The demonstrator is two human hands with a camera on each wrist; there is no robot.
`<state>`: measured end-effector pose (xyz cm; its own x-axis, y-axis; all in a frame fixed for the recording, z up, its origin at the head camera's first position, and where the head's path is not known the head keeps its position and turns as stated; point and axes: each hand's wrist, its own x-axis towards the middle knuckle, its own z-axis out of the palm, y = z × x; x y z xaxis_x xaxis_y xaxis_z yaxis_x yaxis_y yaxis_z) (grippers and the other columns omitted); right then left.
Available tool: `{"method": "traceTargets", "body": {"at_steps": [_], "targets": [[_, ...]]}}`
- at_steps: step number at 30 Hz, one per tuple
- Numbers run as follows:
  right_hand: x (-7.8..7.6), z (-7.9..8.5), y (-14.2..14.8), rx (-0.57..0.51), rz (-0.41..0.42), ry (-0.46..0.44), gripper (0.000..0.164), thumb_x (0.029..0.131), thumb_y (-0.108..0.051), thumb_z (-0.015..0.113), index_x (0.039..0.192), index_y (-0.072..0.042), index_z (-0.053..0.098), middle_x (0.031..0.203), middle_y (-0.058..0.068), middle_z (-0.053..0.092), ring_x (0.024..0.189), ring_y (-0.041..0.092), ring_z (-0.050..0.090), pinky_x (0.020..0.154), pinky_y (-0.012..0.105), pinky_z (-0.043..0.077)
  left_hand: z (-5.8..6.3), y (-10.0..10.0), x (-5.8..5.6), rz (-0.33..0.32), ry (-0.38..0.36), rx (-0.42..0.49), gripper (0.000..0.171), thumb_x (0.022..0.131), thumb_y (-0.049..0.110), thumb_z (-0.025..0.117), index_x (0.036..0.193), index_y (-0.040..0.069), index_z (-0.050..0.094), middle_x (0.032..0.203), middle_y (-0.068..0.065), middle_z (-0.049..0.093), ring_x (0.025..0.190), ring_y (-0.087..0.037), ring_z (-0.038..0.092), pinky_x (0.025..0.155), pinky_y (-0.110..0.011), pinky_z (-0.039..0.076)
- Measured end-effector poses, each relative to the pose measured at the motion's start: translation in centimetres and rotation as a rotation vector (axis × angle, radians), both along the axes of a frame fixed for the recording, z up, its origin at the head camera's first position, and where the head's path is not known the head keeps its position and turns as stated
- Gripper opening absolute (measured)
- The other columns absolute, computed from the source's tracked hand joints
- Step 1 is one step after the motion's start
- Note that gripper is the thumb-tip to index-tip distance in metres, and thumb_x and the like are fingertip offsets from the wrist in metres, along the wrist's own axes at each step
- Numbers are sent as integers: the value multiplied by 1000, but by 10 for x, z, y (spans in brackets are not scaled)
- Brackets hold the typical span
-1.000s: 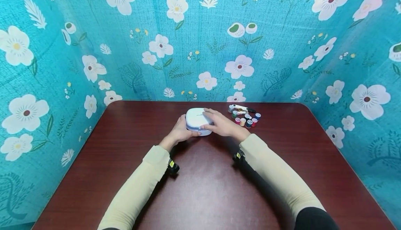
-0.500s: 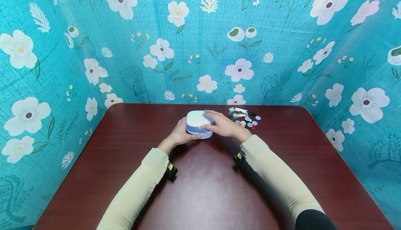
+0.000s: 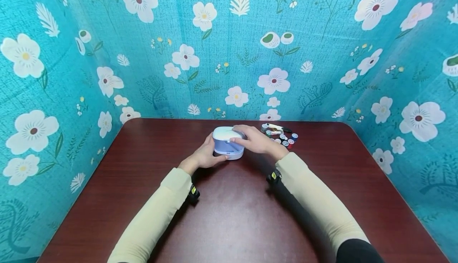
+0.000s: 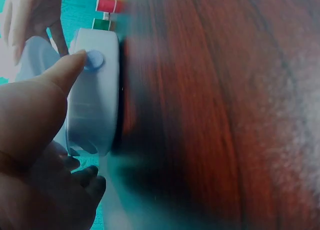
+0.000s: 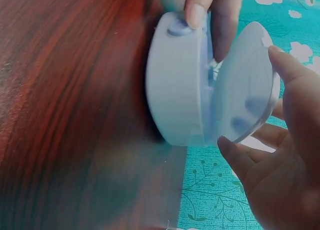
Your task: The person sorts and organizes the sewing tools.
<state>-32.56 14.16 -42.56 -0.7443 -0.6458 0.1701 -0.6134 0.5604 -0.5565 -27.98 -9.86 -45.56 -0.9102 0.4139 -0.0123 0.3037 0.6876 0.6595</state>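
My left hand (image 3: 204, 155) clamps the box (image 3: 228, 148) base, thumb on its button; my right hand (image 3: 255, 141) pinches the lid (image 5: 247, 85). Excess force risks tipping it toward the spools (image 3: 284, 139) at 2 o'clock.

white round box (image 3: 228, 145) | lid (image 5: 247, 85) partly raised | on table, centre-far

We can read no text, brand, number or sign anywhere; the white case (image 3: 228, 141) bears a faint mark too small to make out.
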Motion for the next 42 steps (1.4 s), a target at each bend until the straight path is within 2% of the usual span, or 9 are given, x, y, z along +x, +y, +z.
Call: {"method": "traceTargets", "body": {"at_steps": [5,9,16,22,30,36,42], "targets": [[-2,4,0,-11,-18,-21,57,104,-37,61,145,2,54,140,16,61,128,27,57,109,48,45,-5,-2,-6,-40,26,-35,113,92,41,75,162,4,-5,167,-21,3,149,-35,28,121,-45,28],[-3,6,0,-11,-27,-32,57,104,-40,60,144,0,55,139,15,62,125,25,59,106,47,47,-6,-3,-8,-58,25,-47,112,92,41,75,162,3,-4,167,-23,2,150,-36,26,121,-46,28],[-8,9,-2,-14,-74,17,46,105,-40,59,134,-5,65,126,10,69,108,21,63,95,43,51,-3,-3,-8,-69,-7,-92,112,93,46,73,162,-2,-1,168,-23,0,154,-34,18,122,-43,25],[-14,11,-4,-50,-133,31,44,107,-41,52,128,-5,69,122,10,71,117,24,64,101,44,49,-3,-1,-7,-54,-37,-128,114,93,50,71,161,-7,-1,169,-24,-3,154,-35,18,122,-43,25],[-15,10,-6,-64,-205,21,54,109,-48,44,133,-5,66,126,11,69,120,26,63,102,46,49,-4,1,-7,-48,-50,-135,114,93,51,70,160,-8,-1,168,-25,-3,154,-35,17,122,-43,24],[-15,14,-8,-75,-239,20,56,109,-50,42,131,-5,67,124,11,70,117,26,64,99,46,50,-4,2,-6,-37,-58,-120,113,92,51,70,161,-7,1,169,-24,-2,155,-35,16,122,-43,24],[-18,15,-8,-52,-241,14,58,109,-51,39,135,-6,64,128,12,68,121,27,62,103,46,47,-4,3,-6,-26,-60,-112,114,91,51,71,162,-4,1,169,-22,-2,155,-35,15,123,-43,24]]}}
